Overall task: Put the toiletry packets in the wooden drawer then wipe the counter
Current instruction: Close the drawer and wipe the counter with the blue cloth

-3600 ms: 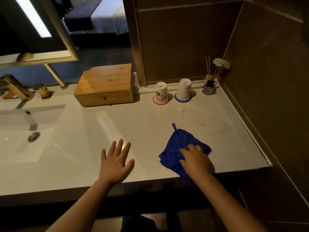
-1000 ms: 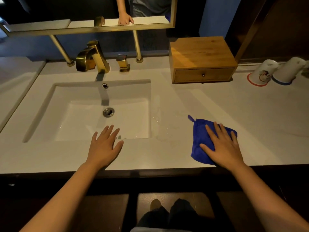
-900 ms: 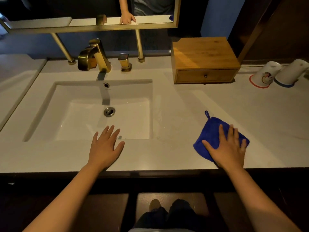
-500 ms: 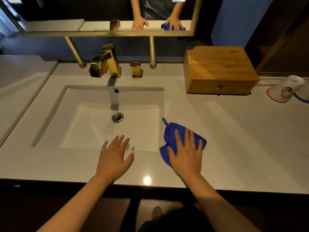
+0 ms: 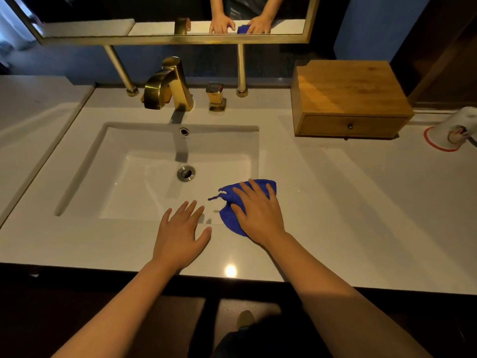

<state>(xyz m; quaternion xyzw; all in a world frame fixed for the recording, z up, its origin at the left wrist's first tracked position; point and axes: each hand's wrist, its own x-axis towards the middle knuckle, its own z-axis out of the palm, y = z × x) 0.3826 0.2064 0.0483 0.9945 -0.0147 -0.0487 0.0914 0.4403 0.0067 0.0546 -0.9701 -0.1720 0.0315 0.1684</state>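
My right hand (image 5: 258, 210) presses flat on a blue cloth (image 5: 228, 218) at the front right corner of the sink (image 5: 154, 140), on the white counter (image 5: 361, 215). The cloth's left edge and its loop hang over the basin rim. My left hand (image 5: 180, 233) rests flat with fingers spread on the counter strip in front of the sink, holding nothing. The wooden drawer box (image 5: 348, 99) stands at the back right with its drawer closed. No toiletry packets are in sight.
A gold tap (image 5: 167, 85) and handle (image 5: 216, 96) stand behind the sink. Two gold mirror legs (image 5: 241, 68) rise from the counter. An upturned white cup (image 5: 454, 130) on a red-rimmed coaster sits at the far right. The counter's front edge runs just below my wrists.
My right hand has slid the blue cloth leftward along the counter, from its right part to the sink's corner. The left hand stayed flat by the sink front.
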